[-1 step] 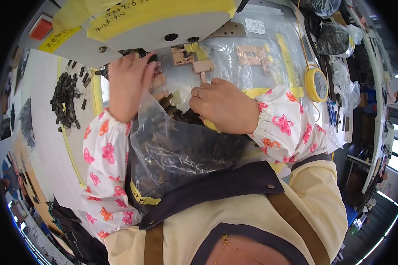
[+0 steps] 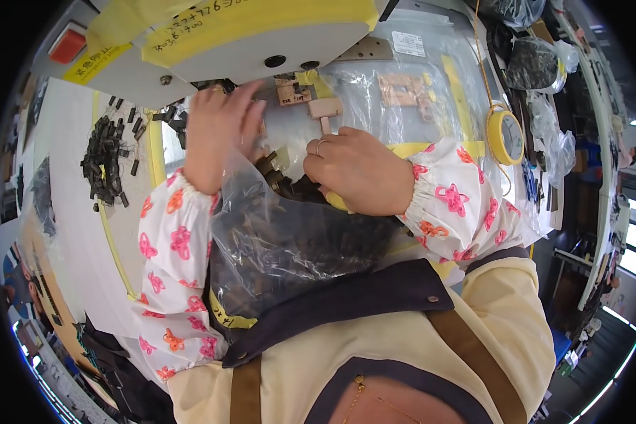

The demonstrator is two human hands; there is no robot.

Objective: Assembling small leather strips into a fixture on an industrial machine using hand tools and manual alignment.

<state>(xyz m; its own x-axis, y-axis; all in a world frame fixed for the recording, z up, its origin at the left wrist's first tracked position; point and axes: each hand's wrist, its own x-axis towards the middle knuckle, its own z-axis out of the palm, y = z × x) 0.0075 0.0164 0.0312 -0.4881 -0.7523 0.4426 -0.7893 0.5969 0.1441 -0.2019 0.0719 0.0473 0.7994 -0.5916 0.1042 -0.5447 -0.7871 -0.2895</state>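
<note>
My left hand (image 2: pixel 215 131) is raised under the machine's front edge, beside small dark pieces (image 2: pixel 177 120). Its thumb and forefinger are spread apart, slightly blurred, with nothing visible between them. My right hand (image 2: pixel 360 169) has its fingers curled at the mouth of a clear plastic bag (image 2: pixel 297 240); what they hold is hidden beneath the hand. The bag rests against my front, full of small dark parts. More dark pieces (image 2: pixel 283 182) show at its opening. Just past my right fingers is a pale tan block (image 2: pixel 325 107), next to another copper-tan block (image 2: pixel 293 93).
A white machine housing (image 2: pixel 226 60) with a red button (image 2: pixel 68 44) overhangs the far left. A heap of dark cylindrical pieces (image 2: pixel 104 166) lies on the left of the table. Tan blocks (image 2: pixel 399 90) lie under plastic sheeting. A yellow ring-shaped roll (image 2: pixel 495 134) stands at the right.
My left hand has shifted slightly to the right, its thumb and forefinger now further apart. My right hand and the bag stay in place.
</note>
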